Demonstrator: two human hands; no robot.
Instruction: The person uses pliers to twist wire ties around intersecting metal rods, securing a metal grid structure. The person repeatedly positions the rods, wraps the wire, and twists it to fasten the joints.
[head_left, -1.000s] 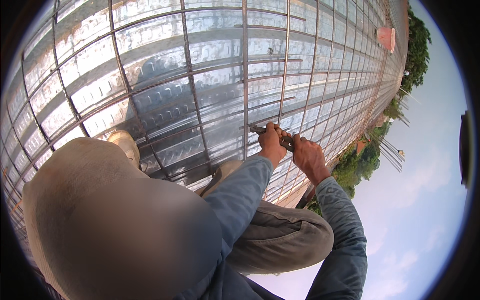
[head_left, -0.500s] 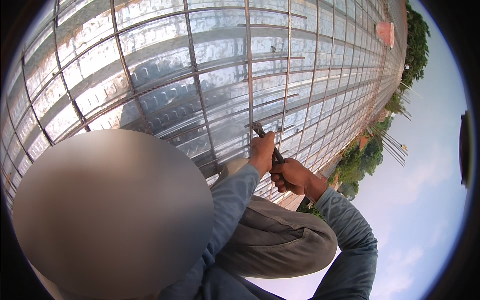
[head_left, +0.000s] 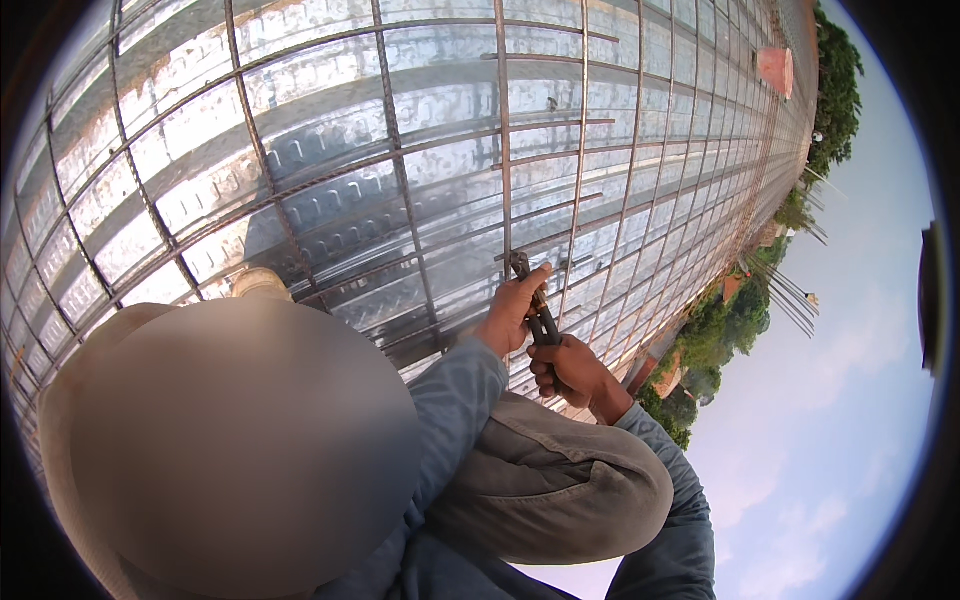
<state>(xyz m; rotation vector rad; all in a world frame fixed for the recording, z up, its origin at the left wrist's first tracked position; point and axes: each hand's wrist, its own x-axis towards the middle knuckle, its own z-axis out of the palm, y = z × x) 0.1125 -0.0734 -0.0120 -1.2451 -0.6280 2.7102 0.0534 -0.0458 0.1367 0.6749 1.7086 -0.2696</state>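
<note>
A pair of dark-handled pincers (head_left: pixel 543 325) slants across the steel rebar mesh (head_left: pixel 505 140), its jaws close against a crossing of two bars. My right hand (head_left: pixel 573 369) is closed around the handle ends, fingers curled. Further up the tool, my left hand (head_left: pixel 508 312) lies against the pincers just below the jaws, its fingers bent around them and one fingertip reaching past the handles. Whether the jaws grip a wire is too small to tell.
Under the mesh lies ribbed, shiny metal decking (head_left: pixel 340 215). My bent knee (head_left: pixel 610 500) rises close below my hands. Far off along the mesh sits a red bucket (head_left: pixel 774 72). Upright bar ends (head_left: pixel 790 295) and trees (head_left: pixel 725 320) stand beyond the edge. A blurred patch hides the lower left.
My right hand and forearm have shifted slightly left. My left hand has slid a little lower along the pincers, and both handles now show apart. A shoe has come into view at left.
</note>
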